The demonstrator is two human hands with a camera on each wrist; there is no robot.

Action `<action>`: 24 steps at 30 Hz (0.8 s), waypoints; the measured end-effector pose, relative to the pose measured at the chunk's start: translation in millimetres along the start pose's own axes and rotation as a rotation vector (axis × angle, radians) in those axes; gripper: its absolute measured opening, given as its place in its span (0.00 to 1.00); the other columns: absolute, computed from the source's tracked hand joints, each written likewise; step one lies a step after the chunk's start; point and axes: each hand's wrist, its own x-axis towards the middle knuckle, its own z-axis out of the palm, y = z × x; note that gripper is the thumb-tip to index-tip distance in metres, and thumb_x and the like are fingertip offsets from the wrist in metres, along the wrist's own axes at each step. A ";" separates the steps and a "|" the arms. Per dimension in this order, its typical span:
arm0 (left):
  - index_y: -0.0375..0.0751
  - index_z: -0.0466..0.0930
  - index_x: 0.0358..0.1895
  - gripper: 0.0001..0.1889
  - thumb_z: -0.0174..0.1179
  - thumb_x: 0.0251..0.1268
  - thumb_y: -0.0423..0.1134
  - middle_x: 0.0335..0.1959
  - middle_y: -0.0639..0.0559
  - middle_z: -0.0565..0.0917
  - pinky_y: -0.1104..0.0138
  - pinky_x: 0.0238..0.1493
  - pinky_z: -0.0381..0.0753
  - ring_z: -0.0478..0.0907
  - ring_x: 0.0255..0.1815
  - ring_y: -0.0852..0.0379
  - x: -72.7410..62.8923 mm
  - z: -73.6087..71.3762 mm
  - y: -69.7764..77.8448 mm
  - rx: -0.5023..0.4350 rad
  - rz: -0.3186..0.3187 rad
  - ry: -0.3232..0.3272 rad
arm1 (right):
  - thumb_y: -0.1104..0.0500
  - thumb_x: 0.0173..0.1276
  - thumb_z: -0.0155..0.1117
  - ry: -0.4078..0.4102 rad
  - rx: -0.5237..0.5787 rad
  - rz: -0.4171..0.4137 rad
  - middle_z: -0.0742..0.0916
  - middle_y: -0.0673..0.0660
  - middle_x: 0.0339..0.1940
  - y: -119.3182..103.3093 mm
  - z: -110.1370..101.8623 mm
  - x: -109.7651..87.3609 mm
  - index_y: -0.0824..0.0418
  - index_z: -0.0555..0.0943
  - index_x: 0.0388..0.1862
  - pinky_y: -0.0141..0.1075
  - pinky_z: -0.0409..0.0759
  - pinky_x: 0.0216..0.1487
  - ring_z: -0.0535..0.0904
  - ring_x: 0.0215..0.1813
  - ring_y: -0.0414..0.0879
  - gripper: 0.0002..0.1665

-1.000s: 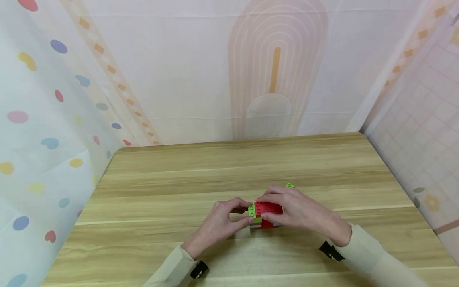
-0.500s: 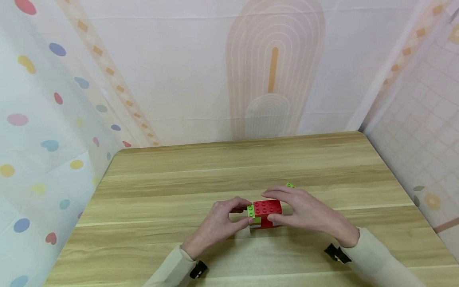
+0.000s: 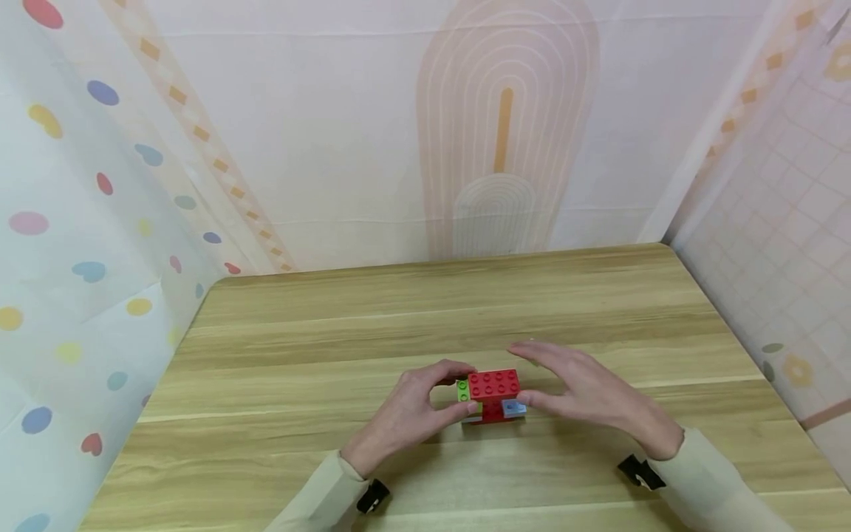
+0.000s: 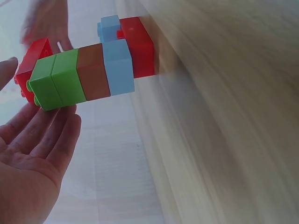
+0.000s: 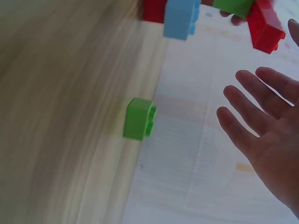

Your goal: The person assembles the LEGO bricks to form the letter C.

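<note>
Several toy building bricks form a stack on the table. Its base is a red brick (image 4: 142, 53) bearing two light blue bricks, the right one (image 3: 514, 408) bare on top. On the left one (image 4: 118, 67) rise a brown brick (image 4: 93, 72) and two green bricks (image 4: 58, 79). A long red brick (image 3: 493, 383) caps this column and juts out to the right over the base. My left hand (image 3: 422, 406) holds the column near its top, thumb in front and fingers behind. My right hand (image 3: 581, 388) is spread beside the red brick's right end, holding nothing.
A loose green brick (image 5: 138, 119) stands on the wooden table (image 3: 332, 332), hidden behind my right hand in the head view. Patterned cloth (image 3: 346, 133) hangs behind the table and on both sides.
My right hand has let go of the upper red brick and drawn back to the right with its fingers spreading. My left hand stays at the column.
</note>
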 end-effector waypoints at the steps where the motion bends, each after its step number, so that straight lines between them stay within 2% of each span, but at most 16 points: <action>1: 0.49 0.77 0.58 0.26 0.62 0.63 0.59 0.53 0.60 0.81 0.58 0.54 0.79 0.78 0.53 0.60 0.6 0.2 0.7 0.000 0.003 0.002 | 0.39 0.67 0.62 -0.001 -0.005 0.002 0.74 0.56 0.69 1.4 0.0 -0.7 0.53 0.68 0.71 0.55 0.70 0.63 0.68 0.68 0.54 0.38; 7: 0.49 0.78 0.57 0.24 0.63 0.62 0.57 0.51 0.62 0.82 0.60 0.54 0.78 0.79 0.51 0.63 2.8 1.7 3.4 0.014 0.010 0.008 | 0.38 0.68 0.60 -0.018 -0.028 0.027 0.73 0.56 0.69 9.7 1.0 -3.6 0.56 0.68 0.71 0.55 0.69 0.64 0.68 0.69 0.53 0.39; 15: 0.48 0.79 0.56 0.22 0.62 0.64 0.55 0.49 0.60 0.84 0.56 0.52 0.80 0.80 0.48 0.63 3.5 1.8 5.2 0.019 -0.003 0.003 | 0.39 0.67 0.62 -0.023 -0.037 0.031 0.74 0.57 0.68 20.5 -0.7 -4.0 0.60 0.70 0.69 0.54 0.68 0.65 0.68 0.68 0.53 0.39; 24: 0.47 0.80 0.55 0.21 0.62 0.65 0.54 0.49 0.59 0.84 0.59 0.51 0.81 0.80 0.48 0.63 3.6 0.4 4.2 0.035 -0.004 0.000 | 0.41 0.68 0.62 -0.024 -0.073 0.059 0.75 0.60 0.67 38.2 -6.3 1.0 0.63 0.70 0.68 0.55 0.68 0.64 0.70 0.67 0.57 0.38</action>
